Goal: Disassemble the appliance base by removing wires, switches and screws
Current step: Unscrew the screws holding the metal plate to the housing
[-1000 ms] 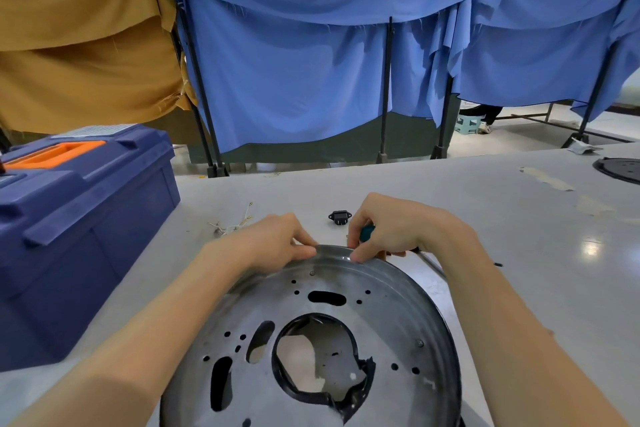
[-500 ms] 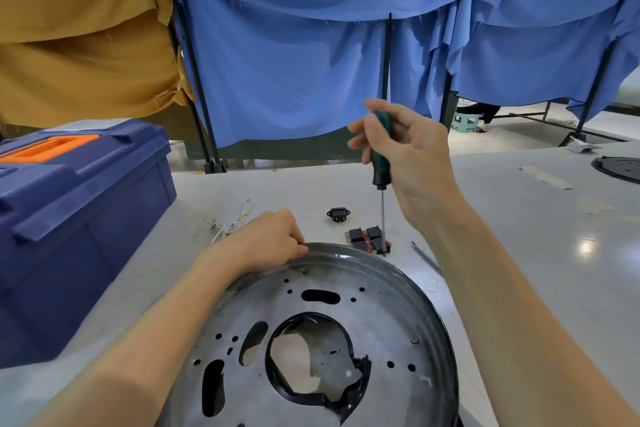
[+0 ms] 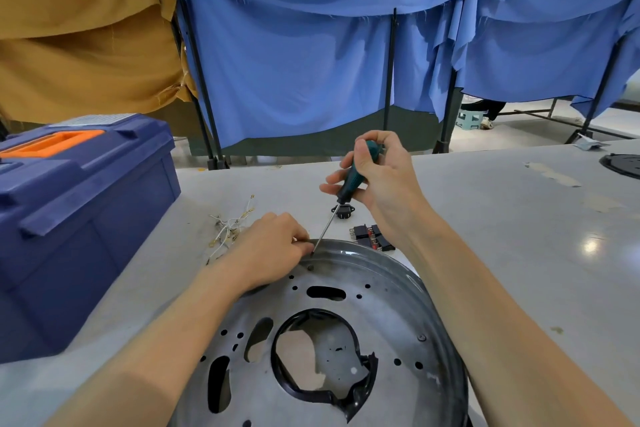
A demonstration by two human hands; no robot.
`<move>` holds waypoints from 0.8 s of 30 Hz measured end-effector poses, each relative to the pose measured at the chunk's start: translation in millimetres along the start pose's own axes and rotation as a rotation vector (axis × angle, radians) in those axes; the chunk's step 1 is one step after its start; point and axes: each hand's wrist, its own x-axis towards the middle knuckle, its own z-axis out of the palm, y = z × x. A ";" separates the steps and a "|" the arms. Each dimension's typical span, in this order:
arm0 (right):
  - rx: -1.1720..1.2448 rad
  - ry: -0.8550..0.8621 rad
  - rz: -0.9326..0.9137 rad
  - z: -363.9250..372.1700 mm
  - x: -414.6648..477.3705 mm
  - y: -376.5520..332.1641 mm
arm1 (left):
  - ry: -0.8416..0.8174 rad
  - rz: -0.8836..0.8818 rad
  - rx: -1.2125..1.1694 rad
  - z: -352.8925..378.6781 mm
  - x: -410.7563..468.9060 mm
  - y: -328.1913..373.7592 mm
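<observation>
Left grip (image 3: 273, 246) clamps the base (image 3: 391, 308) rim at twelve o'clock, steadying it. Right grip (image 3: 381, 180) wraps the screwdriver (image 3: 349, 182), tip down at that rim.

1. No writing, brand or number can be read on the metal base (image 3: 384, 308) or the screwdriver (image 3: 352, 180).
2. The pale panel on the blue toolbox (image 3: 86, 204) lid is too blurred to read.

place: workshop | cues: blue toolbox (image 3: 79, 218), grey worktable (image 3: 519, 236), cloth-draped screen frames (image 3: 294, 73)
</observation>
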 end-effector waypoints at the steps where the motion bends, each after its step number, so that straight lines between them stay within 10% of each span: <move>1: -0.016 -0.007 -0.003 0.2 0.3 1.6 | 0.001 0.004 -0.001 0.1 -0.3 0.0; 24: -0.119 -0.115 0.003 2.6 -1.6 9.3 | 0.006 -0.002 0.019 2.6 0.1 -1.4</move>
